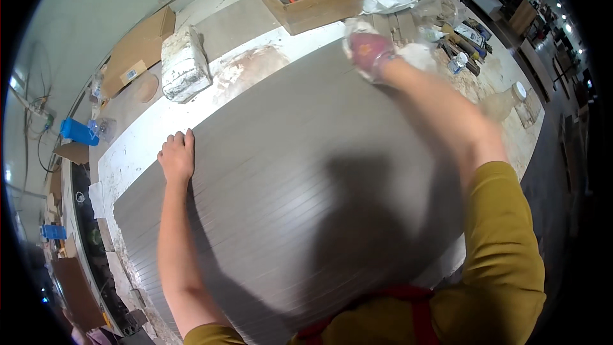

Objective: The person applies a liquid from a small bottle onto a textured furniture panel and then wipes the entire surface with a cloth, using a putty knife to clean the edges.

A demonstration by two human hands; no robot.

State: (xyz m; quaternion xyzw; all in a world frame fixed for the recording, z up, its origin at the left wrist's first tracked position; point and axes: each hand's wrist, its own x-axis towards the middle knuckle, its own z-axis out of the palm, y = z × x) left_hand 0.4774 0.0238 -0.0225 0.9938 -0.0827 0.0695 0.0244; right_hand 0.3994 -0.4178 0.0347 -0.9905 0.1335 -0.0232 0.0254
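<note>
A large grey wood-grain panel [268, 140] with fine parallel lines lies flat across the workbench in front of me. My left hand [177, 156] is bare and sits at the panel's far left edge, its fingers bent over that edge. Near the far right corner, my right hand [372, 54] wears a pinkish glove that seems covered in clear plastic. Its fingers close on a crumpled white cloth [357, 27], pressed to the panel's surface. The right forearm is blurred by motion. My shadow falls on the panel's middle and right.
Beyond the panel stands a cardboard box [313, 13] of tools and scraps. A white stained block [184, 64] and flattened cardboard [137, 54] are at the far left. Bottles and tools [463, 41] crowd the right, near a capped jar [504, 102]. A blue container [80, 132] stands left.
</note>
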